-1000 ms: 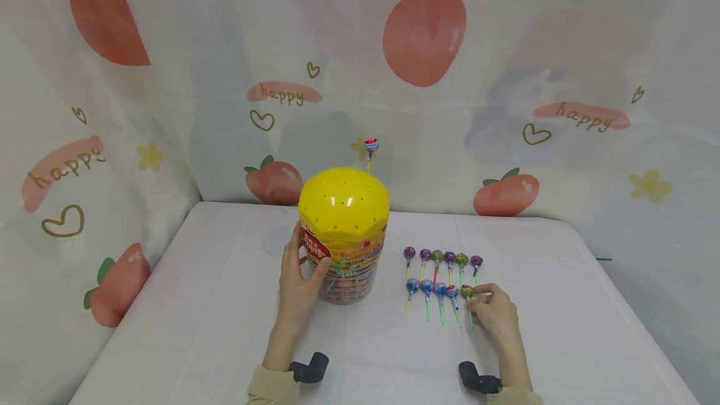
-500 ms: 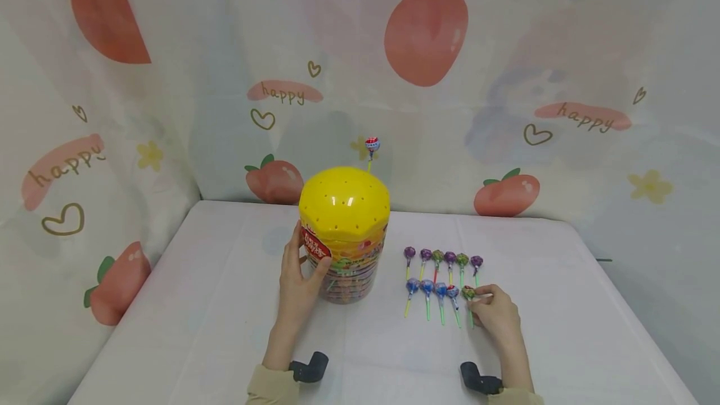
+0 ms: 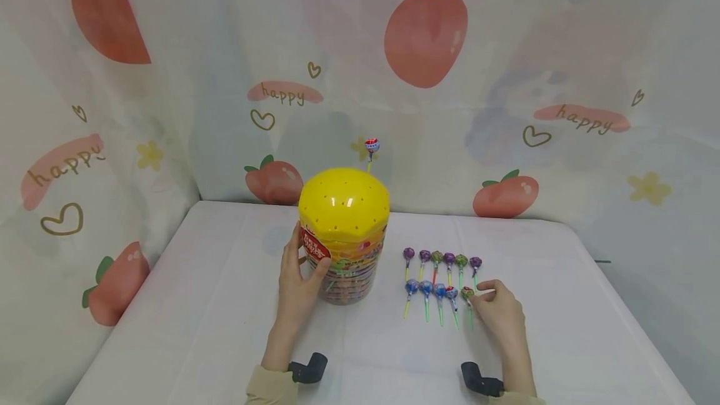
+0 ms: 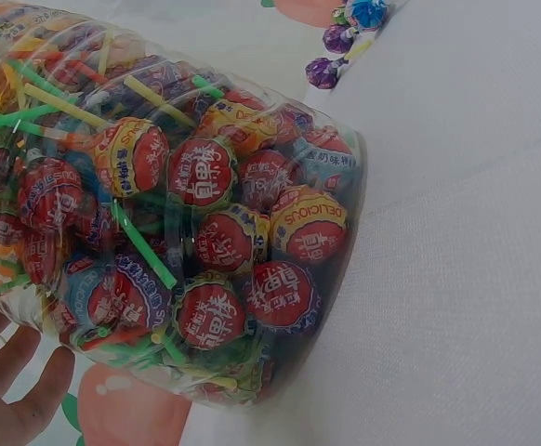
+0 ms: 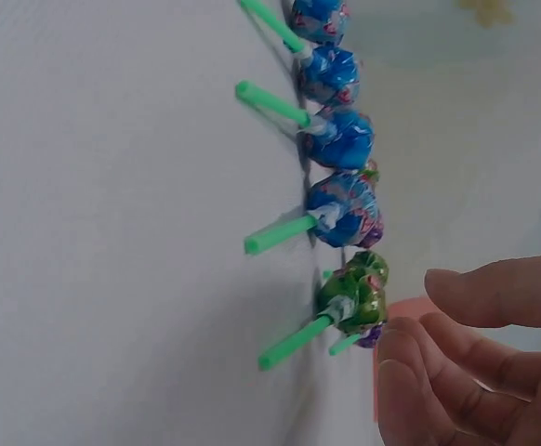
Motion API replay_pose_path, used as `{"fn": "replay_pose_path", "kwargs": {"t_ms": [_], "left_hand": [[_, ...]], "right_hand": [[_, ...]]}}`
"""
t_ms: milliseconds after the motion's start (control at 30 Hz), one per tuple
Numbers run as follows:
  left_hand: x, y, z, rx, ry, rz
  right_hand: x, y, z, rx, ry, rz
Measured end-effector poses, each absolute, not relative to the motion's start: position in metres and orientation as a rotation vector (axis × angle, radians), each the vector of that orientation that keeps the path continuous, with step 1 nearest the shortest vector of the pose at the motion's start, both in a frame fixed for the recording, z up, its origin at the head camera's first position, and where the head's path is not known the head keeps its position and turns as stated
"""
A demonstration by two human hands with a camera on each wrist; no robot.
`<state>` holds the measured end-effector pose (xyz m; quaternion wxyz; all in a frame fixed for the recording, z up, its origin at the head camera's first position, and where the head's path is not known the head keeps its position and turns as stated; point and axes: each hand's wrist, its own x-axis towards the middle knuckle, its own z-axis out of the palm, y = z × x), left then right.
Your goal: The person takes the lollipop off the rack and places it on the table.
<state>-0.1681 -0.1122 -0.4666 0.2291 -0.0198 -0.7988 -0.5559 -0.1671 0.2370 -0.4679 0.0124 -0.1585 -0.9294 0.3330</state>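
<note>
My left hand [image 3: 298,286] holds the left side of a clear plastic candy jar [image 3: 360,277], thumb on its front and fingers spread around the side. A yellow lid [image 3: 344,202] with small holes covers the jar. Wrapped lollipops [image 4: 210,311] fill the jar in the left wrist view. My right hand [image 3: 500,311] is beside a green-wrapped lollipop [image 3: 467,294] at the right end of the front row. In the right wrist view, thumb and fingers [image 5: 503,288] stand apart with nothing between them, fingertips close to the green lollipop [image 5: 349,302].
Blue-wrapped lollipops [image 3: 426,287] continue the front row leftward. Behind them runs a back row of purple and green lollipops [image 3: 449,259]. One lollipop [image 3: 372,145] stands upright at the jar lid's far side. A printed curtain [image 3: 349,30] hangs behind the white table [image 3: 214,330].
My right hand has let go of the green lollipop and drawn slightly right, its fingers parting. The green lollipop stays in the front row. My left hand and the jar have not moved.
</note>
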Motion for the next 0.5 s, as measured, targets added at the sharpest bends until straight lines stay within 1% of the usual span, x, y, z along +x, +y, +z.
{"fn": "replay_pose_path", "kwargs": {"t_ms": [300,500], "left_hand": [[-0.169,-0.113,-0.468,-0.069,-2.196,-1.531],[-0.168,-0.113,-0.467,-0.073,-2.188,-1.525]], "right_hand": [[-0.164,0.225,-0.444,-0.373,-2.824,1.078],[-0.165,0.22,-0.432,-0.38,-2.729,1.168]]}}
